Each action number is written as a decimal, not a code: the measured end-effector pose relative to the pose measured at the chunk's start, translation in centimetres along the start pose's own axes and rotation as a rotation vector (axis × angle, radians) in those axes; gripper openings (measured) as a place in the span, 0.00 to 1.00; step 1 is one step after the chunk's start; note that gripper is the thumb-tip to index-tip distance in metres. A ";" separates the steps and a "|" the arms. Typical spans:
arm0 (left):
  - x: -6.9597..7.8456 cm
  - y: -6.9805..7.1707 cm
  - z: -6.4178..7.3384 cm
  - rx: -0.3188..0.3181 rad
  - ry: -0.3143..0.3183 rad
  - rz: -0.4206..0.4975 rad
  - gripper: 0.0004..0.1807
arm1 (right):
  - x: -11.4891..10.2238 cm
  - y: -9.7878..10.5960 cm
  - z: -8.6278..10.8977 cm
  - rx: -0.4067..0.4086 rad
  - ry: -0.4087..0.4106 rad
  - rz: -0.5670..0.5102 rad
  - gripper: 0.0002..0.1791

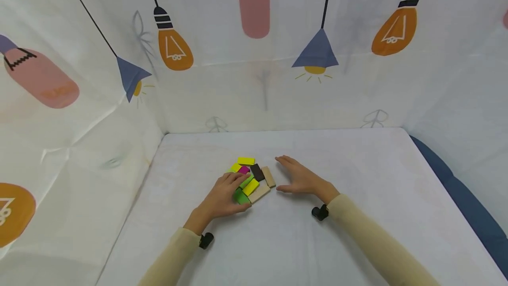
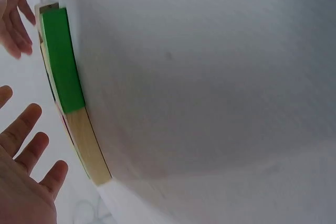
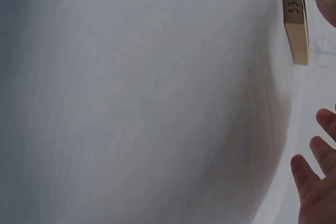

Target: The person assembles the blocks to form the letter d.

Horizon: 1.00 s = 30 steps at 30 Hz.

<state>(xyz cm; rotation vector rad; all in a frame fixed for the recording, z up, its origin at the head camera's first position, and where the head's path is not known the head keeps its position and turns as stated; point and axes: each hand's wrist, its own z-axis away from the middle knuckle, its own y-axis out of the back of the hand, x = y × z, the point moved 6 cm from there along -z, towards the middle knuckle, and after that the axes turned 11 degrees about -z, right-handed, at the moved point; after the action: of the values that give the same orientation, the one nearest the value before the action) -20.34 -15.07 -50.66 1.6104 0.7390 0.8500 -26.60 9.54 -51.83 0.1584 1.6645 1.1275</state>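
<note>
Fingers loosely extended, the left hand [image 1: 224, 195] hovers partly over flat rectangular blocks [image 1: 251, 186] clustered between the hands; the right hand [image 1: 302, 177], fingers spread, is just beside a plain wooden block [image 1: 268, 177].

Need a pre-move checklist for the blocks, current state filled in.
1. Blocks grouped together on the table: ok.
2. Right hand holding nothing: ok, fingers spread beside the blocks.
3. Head view of all blocks unobstructed: not ok, the left hand covers part of the group.
4. Left hand touching a block: cannot tell, it is over their edge in the head view.
5. Number on the wood block readable: ok, 53 in the right wrist view.
6. Wrist cameras on both wrists: ok.
</note>
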 end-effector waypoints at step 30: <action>1.0 -1.2 -1.3 -0.037 -0.038 0.061 0.16 | -0.2 -2.0 -2.4 -0.034 0.042 -0.087 0.44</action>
<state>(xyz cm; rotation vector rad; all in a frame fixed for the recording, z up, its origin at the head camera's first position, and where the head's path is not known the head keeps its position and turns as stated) -20.95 -13.32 -51.52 1.6190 0.6470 0.8697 -27.62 6.92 -53.21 0.0402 1.6724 1.0988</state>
